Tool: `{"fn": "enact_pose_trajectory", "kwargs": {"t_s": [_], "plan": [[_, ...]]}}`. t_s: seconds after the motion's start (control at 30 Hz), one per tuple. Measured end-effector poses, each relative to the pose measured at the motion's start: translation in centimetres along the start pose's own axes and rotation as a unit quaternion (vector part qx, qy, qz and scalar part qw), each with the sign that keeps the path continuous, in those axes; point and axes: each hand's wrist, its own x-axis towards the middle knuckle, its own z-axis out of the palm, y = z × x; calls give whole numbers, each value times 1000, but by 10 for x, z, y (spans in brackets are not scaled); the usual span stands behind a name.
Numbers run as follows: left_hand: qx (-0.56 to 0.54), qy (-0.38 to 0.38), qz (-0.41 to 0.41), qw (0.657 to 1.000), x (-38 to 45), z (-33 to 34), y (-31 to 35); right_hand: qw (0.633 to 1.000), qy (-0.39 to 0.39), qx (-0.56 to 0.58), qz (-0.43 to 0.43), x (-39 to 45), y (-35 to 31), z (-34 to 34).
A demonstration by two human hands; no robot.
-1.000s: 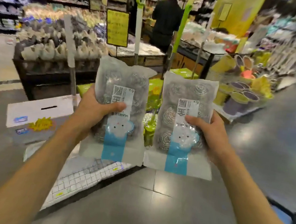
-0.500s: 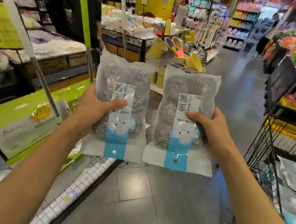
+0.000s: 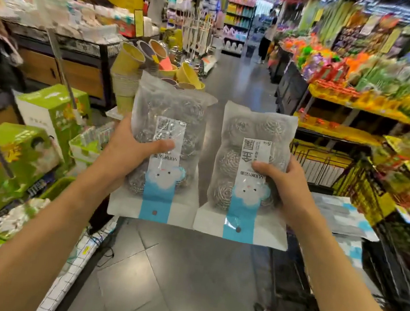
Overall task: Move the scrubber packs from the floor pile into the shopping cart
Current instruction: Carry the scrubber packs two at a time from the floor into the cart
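Holding 2 scrubber packs up at frame centre, 1 per hand, both upside down w/ the blue strip pointing toward me. My left hand (image 3: 127,154) grips the left scrubber pack (image 3: 164,150) from its left edge, thumb curled across the front label, other fingers hidden behind the bag. My right hand (image 3: 282,185) grips the right scrubber pack (image 3: 248,176) from its right edge the same way, thumb on the label, fingers behind. Packs sit side by side, lower corners just about touching, left 1 a bit higher in the frame. Steel-wool balls show through the clear plastic; each bag has a white cloud face above the blue strip and a small hang hole near the bottom edge.

Shopping cart (image 3: 327,169) is at centre right, black wire w/ yellow trim, partly behind the right pack and my right forearm. More packs (image 3: 342,215) of the same white-and-blue kind lie inside it, lower right of the right pack.

Grey tiled floor (image 3: 182,282) runs up the middle of the frame. Green boxes (image 3: 8,155) stack at left; yellow tubs (image 3: 130,62) sit upper centre-left behind the left pack. Shelves (image 3: 362,97) of bright goods fill the upper right, blurry. A person (image 3: 266,40) stands far down the aisle, top centre.
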Motion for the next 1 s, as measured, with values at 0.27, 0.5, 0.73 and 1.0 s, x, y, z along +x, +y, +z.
{"fn": "enact_pose_trajectory", "kwargs": {"t_s": [0.27, 0.5, 0.73, 1.0], "plan": [[-29, -103, -15, 994, 115, 35, -19, 996, 85, -3, 4, 80, -3, 7], [-24, -159, -28, 987, 191, 74, -35, 992, 129, 11, 10, 137, 6, -6], [5, -174, -64, 983, 261, 137, -59, 985, 167, 16, 26, 204, 27, -44], [47, -221, -53, 973, 348, 256, -72, 974, 223, 32, 10, 292, 47, -132]]}}
